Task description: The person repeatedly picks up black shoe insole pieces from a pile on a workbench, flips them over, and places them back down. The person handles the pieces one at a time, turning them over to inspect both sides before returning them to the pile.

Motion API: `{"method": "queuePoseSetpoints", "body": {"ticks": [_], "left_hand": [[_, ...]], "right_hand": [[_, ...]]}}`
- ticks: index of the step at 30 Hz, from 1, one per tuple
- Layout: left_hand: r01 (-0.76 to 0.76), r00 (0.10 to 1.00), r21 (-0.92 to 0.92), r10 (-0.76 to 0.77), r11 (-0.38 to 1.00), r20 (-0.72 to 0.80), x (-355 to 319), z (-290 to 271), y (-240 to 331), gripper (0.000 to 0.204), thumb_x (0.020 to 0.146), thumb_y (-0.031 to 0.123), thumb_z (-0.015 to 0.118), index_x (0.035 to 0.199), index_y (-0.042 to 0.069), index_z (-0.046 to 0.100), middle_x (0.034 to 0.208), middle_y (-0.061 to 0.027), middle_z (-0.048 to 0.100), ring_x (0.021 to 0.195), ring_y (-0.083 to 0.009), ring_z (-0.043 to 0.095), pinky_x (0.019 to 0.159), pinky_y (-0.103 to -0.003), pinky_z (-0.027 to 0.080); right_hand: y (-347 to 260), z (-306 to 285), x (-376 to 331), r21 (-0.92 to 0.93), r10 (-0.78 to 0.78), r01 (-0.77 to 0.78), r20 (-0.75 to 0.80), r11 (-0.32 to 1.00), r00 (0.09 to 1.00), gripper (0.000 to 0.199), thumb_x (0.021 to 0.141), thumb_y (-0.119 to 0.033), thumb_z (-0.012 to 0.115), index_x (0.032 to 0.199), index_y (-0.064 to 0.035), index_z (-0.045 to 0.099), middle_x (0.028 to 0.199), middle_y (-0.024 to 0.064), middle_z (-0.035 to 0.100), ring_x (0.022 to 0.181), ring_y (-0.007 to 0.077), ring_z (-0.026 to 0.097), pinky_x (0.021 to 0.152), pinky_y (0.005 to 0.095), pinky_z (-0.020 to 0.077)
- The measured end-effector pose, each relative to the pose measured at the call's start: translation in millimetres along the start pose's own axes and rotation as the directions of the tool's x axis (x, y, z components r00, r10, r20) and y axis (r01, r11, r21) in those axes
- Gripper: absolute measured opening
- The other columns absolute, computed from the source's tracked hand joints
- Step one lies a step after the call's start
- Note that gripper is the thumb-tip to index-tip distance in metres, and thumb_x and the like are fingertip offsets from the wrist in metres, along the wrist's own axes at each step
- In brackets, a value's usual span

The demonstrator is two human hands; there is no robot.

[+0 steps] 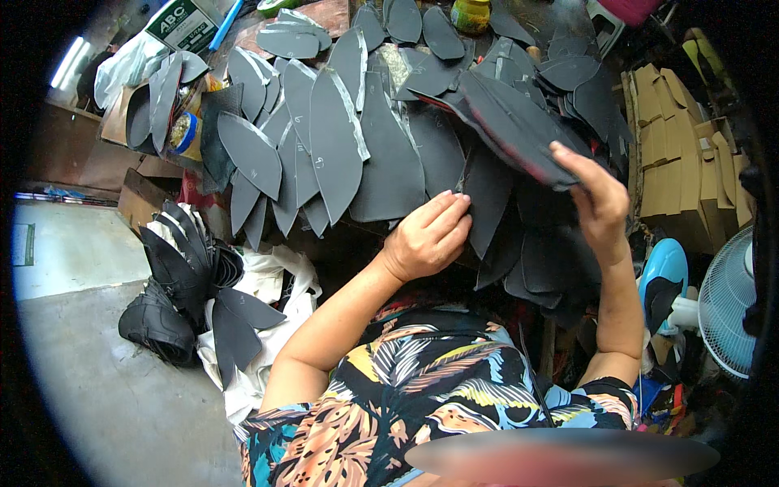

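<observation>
Right hand is raised at right, fingers curled and pinching the near edge of a stack of dark pointed sole-shaped pieces; a red edge shows along the stack, so probably several layers gripped together, lifted off the heap so they can be fanned or separated. Left hand sits mid-frame, fingers pressed together and bent, fingertips resting on a dark piece at the near edge of the table; cannot tell whether it actually grips it or just steadies it. Spread-out grey cutouts cover the table left and far, overlapped like shingles with pale edges exposed, likely laid that way so each edge stays reachable. A tin sits at the far left among them, a yellow-green jar at the far edge. On the floor at near left, a bundle of black pieces lies on white cloth, seemingly set aside from the table batch. Stacked cardboard stands at right, a white fan near right, a blue object just beside it. Person's patterned shirt fills the near centre.
</observation>
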State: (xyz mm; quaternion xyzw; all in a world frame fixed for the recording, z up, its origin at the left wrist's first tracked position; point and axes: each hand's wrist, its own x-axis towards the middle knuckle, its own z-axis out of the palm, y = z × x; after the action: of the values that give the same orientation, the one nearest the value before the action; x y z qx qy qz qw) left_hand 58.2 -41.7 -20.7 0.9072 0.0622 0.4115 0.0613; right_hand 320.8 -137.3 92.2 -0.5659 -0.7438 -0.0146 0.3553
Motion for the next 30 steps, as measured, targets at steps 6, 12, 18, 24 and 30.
{"method": "queuePoseSetpoints", "body": {"ticks": [6, 12, 18, 24, 30], "left_hand": [[0.034, 0.999, -0.060, -0.034, 0.998, -0.009, 4, -2, 4, 0.031, 0.073, 0.004, 0.071, 0.103, -0.004, 0.067, 0.118, -0.0213, 0.065, 0.108, -0.0379, 0.065, 0.099, -0.044, 0.054], [0.046, 0.999, -0.071, -0.047, 0.996, -0.005, 6, -4, 7, 0.032, 0.072, 0.004, 0.071, 0.103, -0.004, 0.067, 0.118, -0.0217, 0.065, 0.107, -0.0385, 0.065, 0.098, -0.044, 0.054], [0.005, 1.000, -0.035, -0.006, 0.999, -0.006, 5, -1, 5, 0.035, 0.072, 0.008, 0.069, 0.103, -0.004, 0.064, 0.120, -0.0212, 0.062, 0.111, -0.0344, 0.064, 0.103, -0.043, 0.051], [0.000, 1.000, -0.033, -0.001, 0.999, -0.011, 5, -1, 6, 0.035, 0.072, 0.008, 0.069, 0.104, -0.004, 0.064, 0.120, -0.0215, 0.062, 0.110, -0.0347, 0.064, 0.102, -0.043, 0.052], [0.020, 1.000, -0.062, -0.020, 0.998, -0.008, 6, -2, 6, 0.032, 0.073, 0.006, 0.069, 0.103, -0.005, 0.065, 0.118, -0.0224, 0.064, 0.108, -0.0372, 0.065, 0.099, -0.044, 0.054]], "right_hand": [[24, -57, -2, -0.110, 0.161, -0.265, -0.559, 0.958, 0.813, 0.026, 0.097, -0.006, 0.063, 0.121, 0.0067, 0.062, 0.108, 0.0117, 0.069, 0.095, 0.0168, 0.063, 0.088, 0.0312, 0.0494], [58, -109, 25, 0.167, 0.344, -0.314, -0.654, 0.934, 0.674, 0.026, 0.100, -0.014, 0.062, 0.116, 0.0066, 0.064, 0.104, 0.0037, 0.067, 0.092, 0.0094, 0.059, 0.085, 0.0253, 0.0468], [139, -111, 90, -0.173, 0.207, -0.414, -0.660, 0.894, 0.722, 0.036, 0.098, -0.027, 0.065, 0.115, 0.0042, 0.067, 0.095, 0.0035, 0.070, 0.085, 0.0092, 0.060, 0.079, 0.0265, 0.0494], [205, -75, 153, -0.530, -0.027, -0.373, -0.601, 0.761, 0.799, 0.034, 0.096, -0.038, 0.061, 0.119, -0.0142, 0.069, 0.092, 0.0215, 0.070, 0.086, 0.0374, 0.070, 0.073, 0.0418, 0.0538], [138, -56, 152, -0.487, -0.144, -0.110, -0.454, 0.867, 0.879, 0.027, 0.094, -0.025, 0.066, 0.118, -0.0121, 0.070, 0.091, 0.0198, 0.070, 0.080, 0.0344, 0.071, 0.068, 0.0393, 0.0540]]}}
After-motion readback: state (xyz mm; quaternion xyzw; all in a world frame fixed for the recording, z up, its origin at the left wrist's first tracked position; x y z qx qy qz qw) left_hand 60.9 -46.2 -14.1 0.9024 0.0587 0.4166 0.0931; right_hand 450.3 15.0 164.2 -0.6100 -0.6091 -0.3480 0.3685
